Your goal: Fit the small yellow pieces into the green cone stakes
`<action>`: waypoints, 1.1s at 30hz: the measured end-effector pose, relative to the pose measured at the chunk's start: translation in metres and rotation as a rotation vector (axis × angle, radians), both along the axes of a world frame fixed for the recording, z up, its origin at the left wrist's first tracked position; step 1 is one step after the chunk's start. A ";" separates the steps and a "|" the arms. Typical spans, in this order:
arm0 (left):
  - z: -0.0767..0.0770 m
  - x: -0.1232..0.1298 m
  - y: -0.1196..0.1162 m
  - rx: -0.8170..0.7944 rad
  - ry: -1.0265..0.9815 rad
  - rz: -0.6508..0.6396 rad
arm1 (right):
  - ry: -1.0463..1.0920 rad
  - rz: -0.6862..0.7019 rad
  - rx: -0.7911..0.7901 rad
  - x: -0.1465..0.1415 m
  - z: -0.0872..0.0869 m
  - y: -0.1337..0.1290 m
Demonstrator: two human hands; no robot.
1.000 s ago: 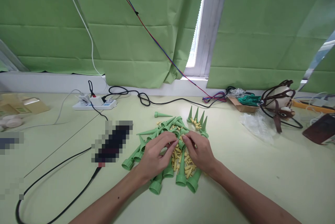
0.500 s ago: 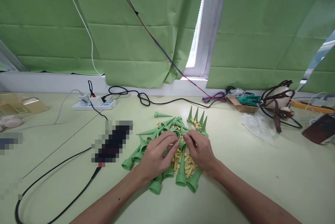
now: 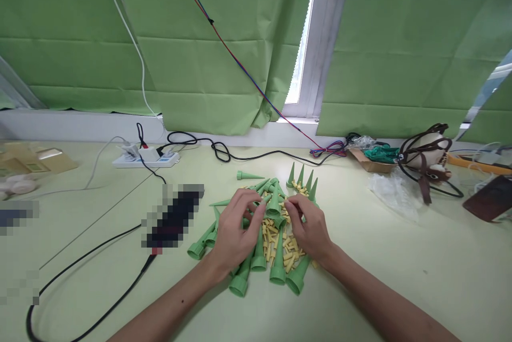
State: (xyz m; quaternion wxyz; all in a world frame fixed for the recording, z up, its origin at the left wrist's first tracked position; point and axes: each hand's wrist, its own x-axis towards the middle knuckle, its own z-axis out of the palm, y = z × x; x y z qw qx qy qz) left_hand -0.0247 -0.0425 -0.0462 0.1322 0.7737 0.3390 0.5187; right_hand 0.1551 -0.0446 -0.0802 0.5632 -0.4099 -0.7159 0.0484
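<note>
My left hand (image 3: 240, 227) is over the pile, thumb and fingertips drawn together at a green plastic cone, whose narrow end shows at the fingertips. Just to its right, a hollow green cone (image 3: 274, 202) points its tip upward and its wide mouth toward me. My right hand (image 3: 310, 224) pinches what looks like a small yellow plug (image 3: 283, 204), partly hidden by the fingers. Below and between the hands lie many loose yellow plugs (image 3: 291, 248). More green cones (image 3: 277, 264) are heaped around them, several with open mouths toward me.
Several cones (image 3: 301, 175) stand upright behind my right hand, and one cone (image 3: 248, 175) lies apart at the back. A phone-like dark object (image 3: 176, 216), pixelated, lies left with a black cable. Farther back are a power strip (image 3: 148, 158), a cardboard box (image 3: 372, 163) and plastic bags (image 3: 394, 190).
My hands have moved slightly apart, the left one shifting left. A cone with its mouth toward me is now plainly visible between them. The whole view has drifted slightly.
</note>
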 end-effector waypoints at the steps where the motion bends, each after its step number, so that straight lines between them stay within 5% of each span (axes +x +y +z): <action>1: 0.001 0.000 0.001 -0.088 0.005 0.007 | 0.000 0.002 -0.002 0.000 0.000 0.000; 6: 0.004 0.002 0.004 -0.395 0.044 -0.038 | -0.012 0.025 -0.012 0.001 -0.001 0.001; 13: 0.001 0.003 0.003 -0.558 0.043 -0.137 | -0.024 0.070 -0.016 0.000 -0.002 0.002; 33: -0.001 0.000 0.004 -0.310 0.179 -0.130 | -0.061 0.065 -0.062 0.000 -0.002 0.002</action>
